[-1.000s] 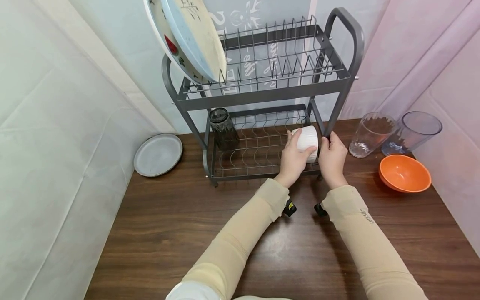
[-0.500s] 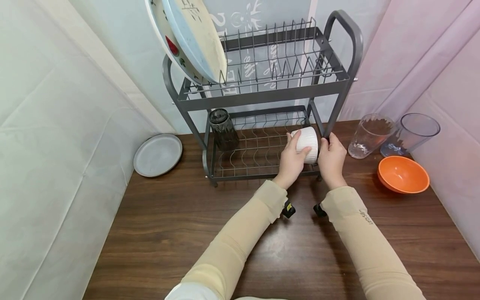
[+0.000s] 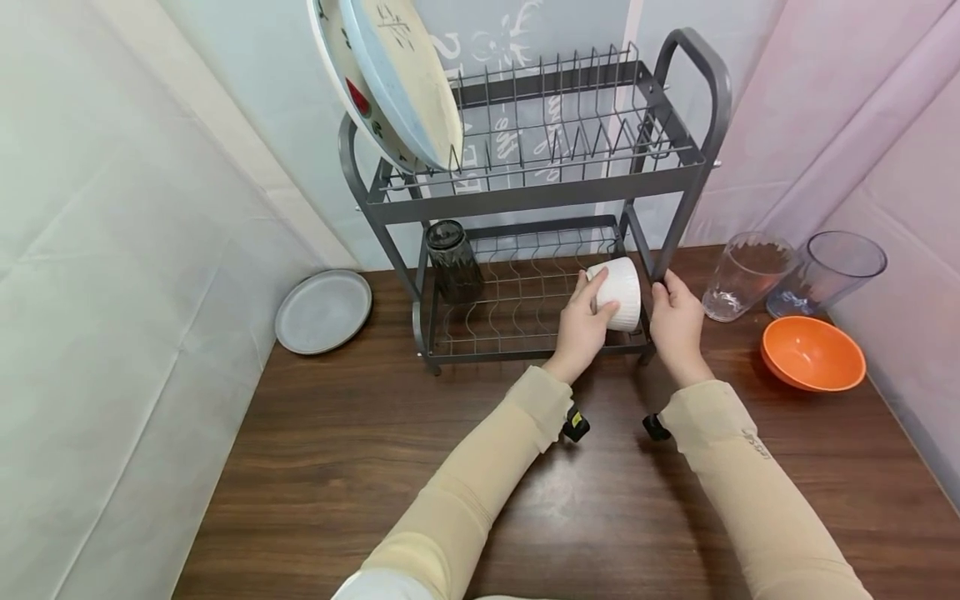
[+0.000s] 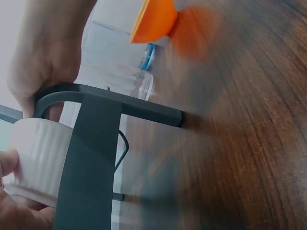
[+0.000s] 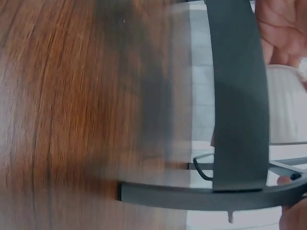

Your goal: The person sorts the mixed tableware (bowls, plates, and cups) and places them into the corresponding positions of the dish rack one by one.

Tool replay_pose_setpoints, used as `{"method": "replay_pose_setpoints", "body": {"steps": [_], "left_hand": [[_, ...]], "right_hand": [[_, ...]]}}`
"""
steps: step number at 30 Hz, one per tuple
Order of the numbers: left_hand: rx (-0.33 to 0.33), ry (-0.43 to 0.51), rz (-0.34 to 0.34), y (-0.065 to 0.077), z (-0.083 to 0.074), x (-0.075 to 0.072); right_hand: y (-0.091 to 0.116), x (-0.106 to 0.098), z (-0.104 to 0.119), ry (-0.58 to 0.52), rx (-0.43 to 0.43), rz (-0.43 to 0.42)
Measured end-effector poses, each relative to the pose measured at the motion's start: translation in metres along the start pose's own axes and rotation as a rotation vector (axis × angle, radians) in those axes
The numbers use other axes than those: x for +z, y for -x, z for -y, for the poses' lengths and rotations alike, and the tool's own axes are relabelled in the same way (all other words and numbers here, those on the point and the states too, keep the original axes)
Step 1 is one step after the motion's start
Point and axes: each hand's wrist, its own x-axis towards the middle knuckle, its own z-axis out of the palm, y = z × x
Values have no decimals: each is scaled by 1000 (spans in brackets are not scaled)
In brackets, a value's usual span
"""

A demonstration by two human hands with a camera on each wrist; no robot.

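Note:
A white ramekin (image 3: 622, 293) with fluted sides is at the right end of the dish rack's lower tier. My left hand (image 3: 581, 333) grips it from the left, with the thumb across its near side. My right hand (image 3: 678, 329) holds the right front post of the dark grey dish rack (image 3: 540, 197). In the left wrist view, the right hand (image 4: 45, 67) has its fingers round the rack's curved frame beside the ramekin (image 4: 41, 155). Frame bars partly cover the ramekin (image 5: 287, 105) in the right wrist view.
Large plates (image 3: 408, 83) stand at the upper tier's left end. A dark glass (image 3: 455, 262) occupies the lower left. A grey plate (image 3: 324, 312) lies left of the rack. On the right are a clear glass (image 3: 742, 279), a bluish glass (image 3: 821, 271) and an orange bowl (image 3: 812, 354).
The head view has shifted slightly. My right wrist and forearm have swung a little to the right, with the hand still at the post. The left hand keeps hold of the ramekin.

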Motion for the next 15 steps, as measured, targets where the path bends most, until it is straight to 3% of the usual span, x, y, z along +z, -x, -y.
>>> {"method": "replay_pose_setpoints", "body": {"steps": [8, 15], "left_hand": [[18, 14, -24, 3, 5, 3], [31, 29, -9, 6, 6, 2]], "right_hand": [[21, -22, -8, 2, 20, 49], [43, -52, -25, -63, 94, -19]]}}
